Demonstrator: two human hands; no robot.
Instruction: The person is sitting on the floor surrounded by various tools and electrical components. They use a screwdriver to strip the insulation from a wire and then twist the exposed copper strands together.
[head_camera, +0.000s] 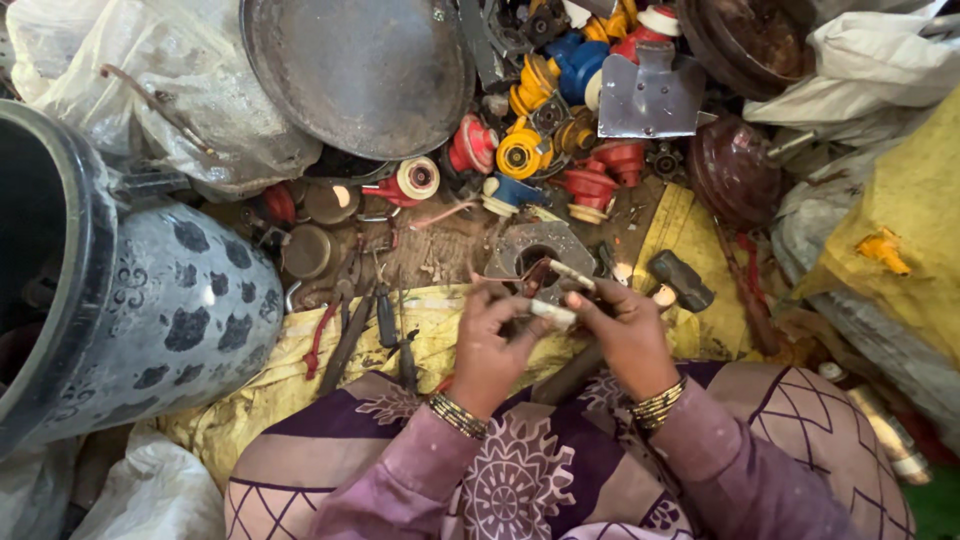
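My left hand (490, 345) and my right hand (625, 335) meet over my lap, both closed on a small part made of pale short rods and thin reddish-brown strips (552, 312). One pale rod (572, 274) sticks up from my right fingers. Just beyond the hands lies a grey metal plate with a round hole (540, 246) on the ground. Both wrists wear gold bangles and mauve sleeves.
A large patterned grey pot (150, 310) stands at left. Pliers and screwdrivers (365, 325) lie on yellow cloth. A hammer head (680, 280) rests at right. Red, yellow and blue plastic parts (545, 130), a metal pan (360, 70) and white sacks crowd the far side.
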